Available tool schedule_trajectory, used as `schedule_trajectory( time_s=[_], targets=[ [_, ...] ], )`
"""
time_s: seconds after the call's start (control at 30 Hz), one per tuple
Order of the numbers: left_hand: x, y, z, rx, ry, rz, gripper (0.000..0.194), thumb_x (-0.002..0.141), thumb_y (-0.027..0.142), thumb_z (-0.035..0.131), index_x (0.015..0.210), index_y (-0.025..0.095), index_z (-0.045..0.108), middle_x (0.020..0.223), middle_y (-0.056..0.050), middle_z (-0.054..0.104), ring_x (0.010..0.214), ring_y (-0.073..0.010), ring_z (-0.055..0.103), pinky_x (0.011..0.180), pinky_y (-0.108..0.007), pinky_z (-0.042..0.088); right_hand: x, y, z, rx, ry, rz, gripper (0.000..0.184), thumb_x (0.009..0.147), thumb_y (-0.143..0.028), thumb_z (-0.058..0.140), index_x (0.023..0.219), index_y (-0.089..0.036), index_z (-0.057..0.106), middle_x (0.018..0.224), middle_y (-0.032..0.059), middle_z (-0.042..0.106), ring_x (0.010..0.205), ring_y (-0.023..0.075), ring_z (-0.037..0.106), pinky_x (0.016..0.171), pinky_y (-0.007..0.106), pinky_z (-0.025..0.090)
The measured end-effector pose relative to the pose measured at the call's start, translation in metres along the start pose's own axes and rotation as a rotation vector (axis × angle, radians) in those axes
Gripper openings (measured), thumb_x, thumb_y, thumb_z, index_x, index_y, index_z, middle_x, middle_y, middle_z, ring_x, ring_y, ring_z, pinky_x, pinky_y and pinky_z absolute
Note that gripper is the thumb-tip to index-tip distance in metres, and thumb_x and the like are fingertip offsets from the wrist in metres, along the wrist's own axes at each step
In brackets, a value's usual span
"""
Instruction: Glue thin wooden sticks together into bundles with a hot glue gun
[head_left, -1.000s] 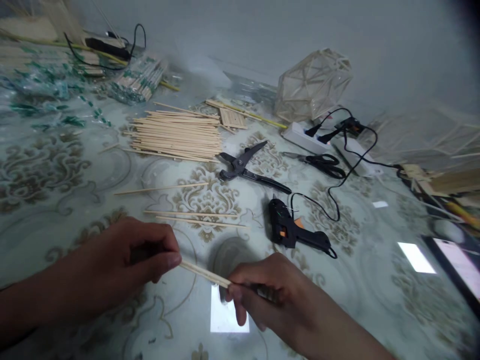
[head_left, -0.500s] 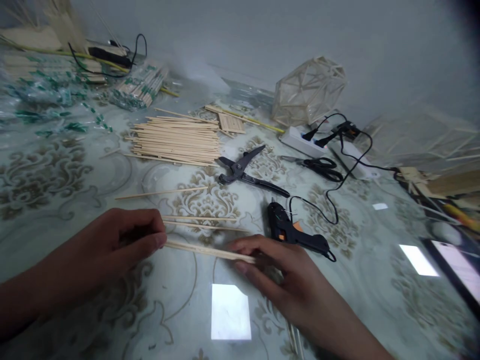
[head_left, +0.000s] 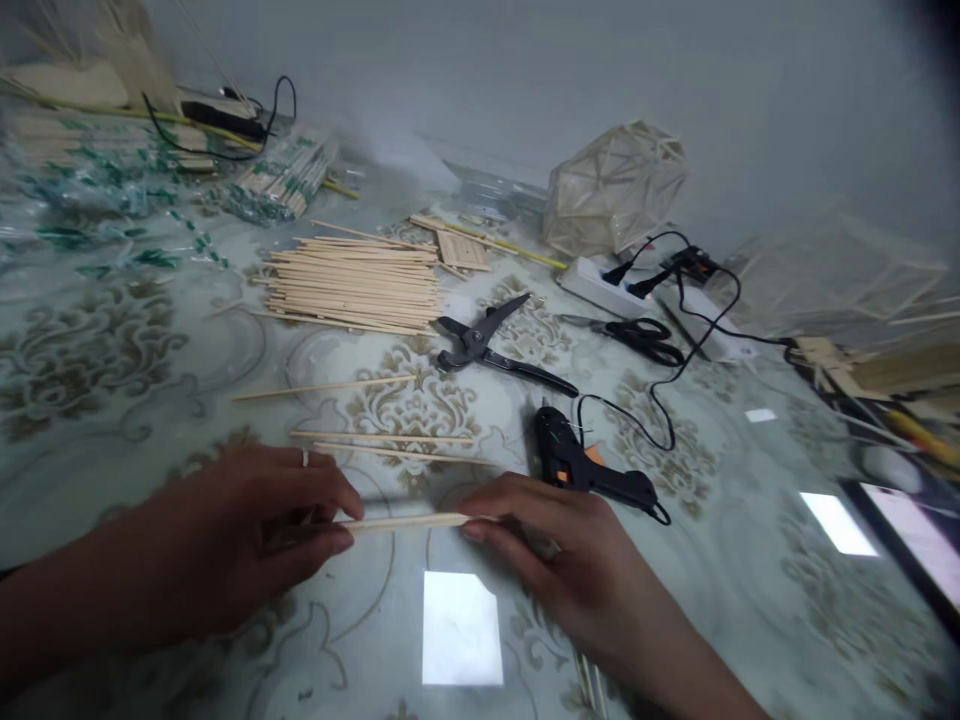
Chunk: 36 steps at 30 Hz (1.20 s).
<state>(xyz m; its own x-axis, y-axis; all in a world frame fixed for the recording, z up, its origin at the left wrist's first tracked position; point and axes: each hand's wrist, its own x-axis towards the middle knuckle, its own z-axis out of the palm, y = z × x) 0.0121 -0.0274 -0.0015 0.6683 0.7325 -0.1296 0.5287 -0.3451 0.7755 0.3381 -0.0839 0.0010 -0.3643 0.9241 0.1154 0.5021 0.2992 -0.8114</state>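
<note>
We have levelled the thin, pale wooden sticks at lower centre, which sloped down rightward before; our bare left hand has turned, showing a shiny ring.

On the counter, the held sticks span from the left hand to the right hand, in front of three loose sticks. Behind these lies the stick pile, with the cutters just beside its right end. The glue gun is in front of the cutters; the scissors lie to their right. Behind the scissors is the power strip, near the front of the lattice frame. The bagged sticks lie behind the pile, toward the left. The phone lies at the far right.
</note>
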Motion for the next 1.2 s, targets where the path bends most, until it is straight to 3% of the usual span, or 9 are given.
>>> schedule_trajectory(
  time_s=[0.2, 0.3, 0.4, 0.5, 0.6, 0.73, 0.9, 1.0, 1.2],
  targets=[
    [-0.004, -0.006, 0.004, -0.042, -0.040, -0.086, 0.034, 0.111, 0.054, 0.063, 0.105, 0.031, 0.088, 0.087, 0.004, 0.083, 0.069, -0.0131, 0.074, 0.064, -0.024, 0.054, -0.001, -0.001, -0.002, -0.045, 0.030, -0.088, 0.015, 0.115, -0.015, 0.074, 0.115, -0.026, 0.084, 0.106, -0.0003, 0.090, 0.094, 0.0150, 0.085, 0.087, 0.024, 0.068],
    [-0.007, -0.012, 0.009, -0.058, 0.011, -0.105, 0.033, 0.108, 0.058, 0.068, 0.104, 0.032, 0.088, 0.087, 0.003, 0.084, 0.070, -0.0141, 0.075, 0.065, -0.024, 0.055, -0.001, 0.002, -0.002, -0.081, 0.019, -0.118, 0.014, 0.115, -0.015, 0.073, 0.115, -0.025, 0.084, 0.104, 0.0004, 0.089, 0.093, 0.0159, 0.085, 0.087, 0.025, 0.069],
    [-0.008, -0.013, 0.012, -0.063, 0.047, -0.051, 0.026, 0.107, 0.051, 0.072, 0.101, 0.031, 0.088, 0.083, 0.004, 0.082, 0.065, -0.0131, 0.072, 0.062, -0.023, 0.052, 0.001, 0.003, 0.000, -0.116, 0.007, -0.150, 0.014, 0.118, -0.019, 0.071, 0.115, -0.023, 0.084, 0.103, 0.0033, 0.089, 0.094, 0.0185, 0.086, 0.087, 0.028, 0.070],
    [-0.004, -0.007, 0.008, -0.012, 0.076, 0.024, 0.025, 0.111, 0.033, 0.066, 0.099, 0.029, 0.087, 0.088, 0.003, 0.081, 0.074, -0.0123, 0.073, 0.071, -0.023, 0.053, 0.003, 0.003, 0.005, -0.148, 0.003, -0.161, 0.020, 0.120, -0.022, 0.066, 0.117, -0.023, 0.085, 0.105, 0.0063, 0.089, 0.096, 0.0213, 0.087, 0.088, 0.032, 0.073],
    [0.002, -0.005, -0.002, 0.175, 0.212, 0.100, 0.032, 0.115, 0.025, 0.058, 0.100, 0.027, 0.086, 0.102, 0.001, 0.082, 0.088, -0.0125, 0.075, 0.084, -0.023, 0.054, 0.003, 0.003, 0.011, -0.178, -0.002, -0.168, 0.024, 0.121, -0.022, 0.063, 0.118, -0.025, 0.087, 0.104, 0.0066, 0.089, 0.094, 0.0222, 0.086, 0.085, 0.034, 0.074],
    [0.007, -0.019, -0.012, 0.372, 0.359, 0.131, 0.026, 0.115, 0.025, 0.062, 0.107, 0.027, 0.086, 0.110, 0.001, 0.082, 0.095, -0.0156, 0.075, 0.090, -0.027, 0.054, 0.001, 0.004, 0.018, -0.224, 0.015, -0.172, 0.022, 0.117, -0.018, 0.067, 0.113, -0.024, 0.087, 0.101, 0.0077, 0.086, 0.093, 0.0246, 0.083, 0.082, 0.037, 0.072],
    [0.009, -0.034, -0.013, 0.400, 0.351, 0.186, 0.027, 0.114, 0.028, 0.060, 0.108, 0.030, 0.087, 0.110, 0.000, 0.081, 0.105, -0.0208, 0.074, 0.095, -0.032, 0.052, 0.000, 0.005, 0.017, -0.259, 0.013, -0.158, 0.017, 0.113, -0.015, 0.070, 0.109, -0.021, 0.086, 0.101, 0.0085, 0.083, 0.093, 0.0259, 0.082, 0.084, 0.040, 0.072],
    [0.011, -0.033, -0.012, 0.389, 0.332, 0.193, 0.026, 0.113, 0.025, 0.061, 0.104, 0.029, 0.084, 0.108, 0.000, 0.079, 0.102, -0.0196, 0.072, 0.094, -0.030, 0.051, 0.000, 0.006, 0.006, -0.268, 0.020, -0.138, 0.013, 0.113, -0.020, 0.073, 0.117, -0.023, 0.084, 0.108, 0.0086, 0.084, 0.099, 0.0252, 0.084, 0.089, 0.039, 0.074],
    [0.011, -0.029, -0.012, 0.315, 0.248, 0.226, 0.025, 0.109, 0.024, 0.060, 0.094, 0.025, 0.080, 0.098, -0.001, 0.076, 0.096, -0.0199, 0.070, 0.094, -0.032, 0.053, 0.002, 0.009, -0.017, -0.327, 0.086, -0.029, 0.020, 0.115, -0.016, 0.067, 0.121, -0.025, 0.084, 0.116, 0.0095, 0.084, 0.104, 0.0237, 0.086, 0.096, 0.038, 0.073]
  ],
)
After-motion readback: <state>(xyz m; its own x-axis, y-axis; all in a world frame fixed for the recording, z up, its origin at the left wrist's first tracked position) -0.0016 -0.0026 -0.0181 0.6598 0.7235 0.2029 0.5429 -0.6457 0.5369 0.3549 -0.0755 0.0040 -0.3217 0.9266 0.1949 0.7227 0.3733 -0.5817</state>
